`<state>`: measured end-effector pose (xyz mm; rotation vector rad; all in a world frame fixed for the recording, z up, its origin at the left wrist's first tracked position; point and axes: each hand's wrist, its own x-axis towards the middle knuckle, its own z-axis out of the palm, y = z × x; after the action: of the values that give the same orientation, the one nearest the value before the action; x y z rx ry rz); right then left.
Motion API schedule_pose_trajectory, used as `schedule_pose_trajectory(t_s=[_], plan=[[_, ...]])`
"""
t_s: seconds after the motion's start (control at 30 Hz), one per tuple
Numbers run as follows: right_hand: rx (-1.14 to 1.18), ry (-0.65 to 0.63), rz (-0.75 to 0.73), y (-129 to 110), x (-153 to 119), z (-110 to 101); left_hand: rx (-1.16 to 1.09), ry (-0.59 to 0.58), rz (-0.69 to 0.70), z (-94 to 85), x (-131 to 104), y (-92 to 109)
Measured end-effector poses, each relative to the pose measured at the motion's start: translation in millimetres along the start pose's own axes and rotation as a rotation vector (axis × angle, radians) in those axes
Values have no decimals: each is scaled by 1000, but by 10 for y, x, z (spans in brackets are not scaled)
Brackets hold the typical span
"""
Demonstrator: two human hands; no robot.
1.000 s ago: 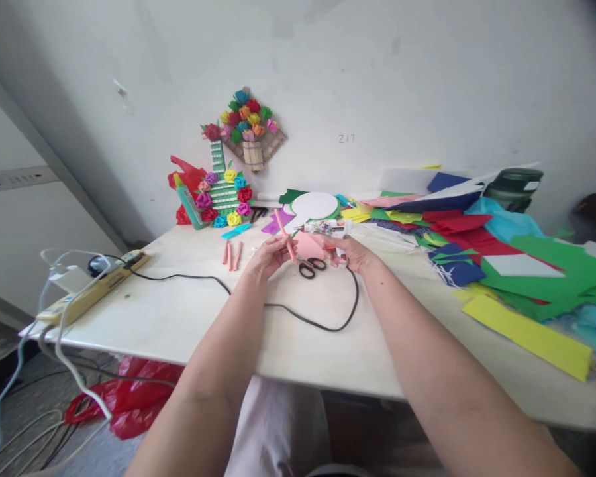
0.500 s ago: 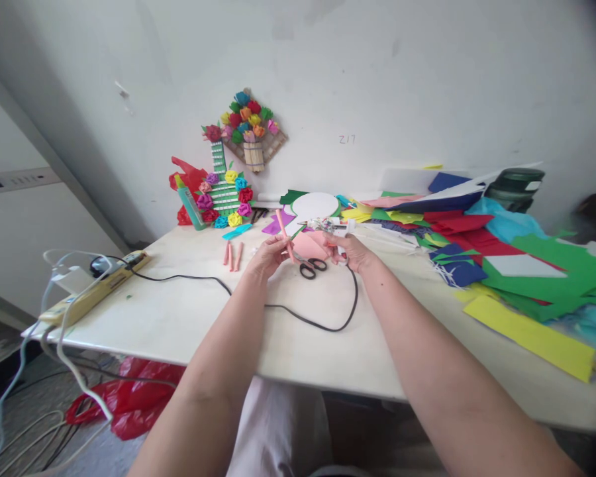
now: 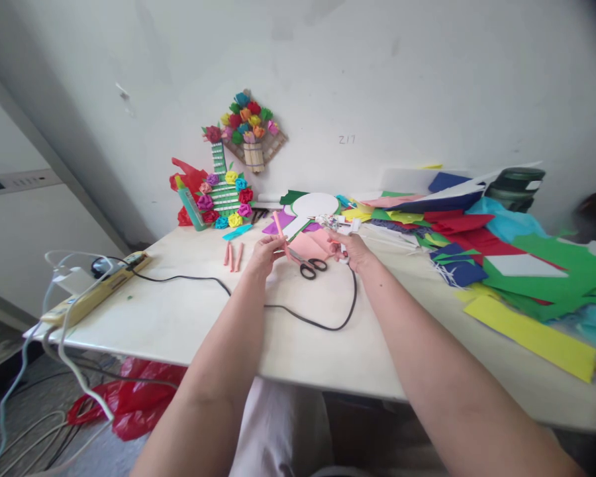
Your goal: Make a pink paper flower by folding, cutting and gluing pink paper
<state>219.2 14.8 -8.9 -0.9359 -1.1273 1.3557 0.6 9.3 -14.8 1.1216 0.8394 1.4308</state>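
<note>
A left hand [image 3: 269, 254] held a pink roll [image 3: 278, 224]; a right hand [image 3: 350, 250] held a glue gun [image 3: 334, 222].
Both grips were closed tight, above the table [image 3: 208, 318], nearer its back edge than its front edge. Scissors [image 3: 308, 266] lay between the hands. Short pink rolls [image 3: 238, 257] lay toward the left edge.

White table [image 3: 169, 324] | on top: scissors [image 3: 302, 262], pink rolls [image 3: 237, 257], power strip [image 3: 95, 292]

- Pink roll [image 3: 279, 226]: slim, tilted, upper end leaning left; in left hand [image 3: 267, 254].
- Glue gun [image 3: 342, 224]: white, patterned front, nozzle directed left; in right hand [image 3: 352, 252].
</note>
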Motion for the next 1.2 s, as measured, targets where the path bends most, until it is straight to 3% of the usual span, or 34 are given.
schedule_pose_trajectory(t_s=[0.53, 0.87, 1.2], plan=[[-24, 19, -11, 25, 13, 19, -28, -67, -82, -20, -15, 26], [-24, -169, 1, 27, -7, 10, 37, -160, -129, -1, -18, 27], [-30, -234, 30, 1, -50, 7, -7, -177, -176, 7, -30, 29]])
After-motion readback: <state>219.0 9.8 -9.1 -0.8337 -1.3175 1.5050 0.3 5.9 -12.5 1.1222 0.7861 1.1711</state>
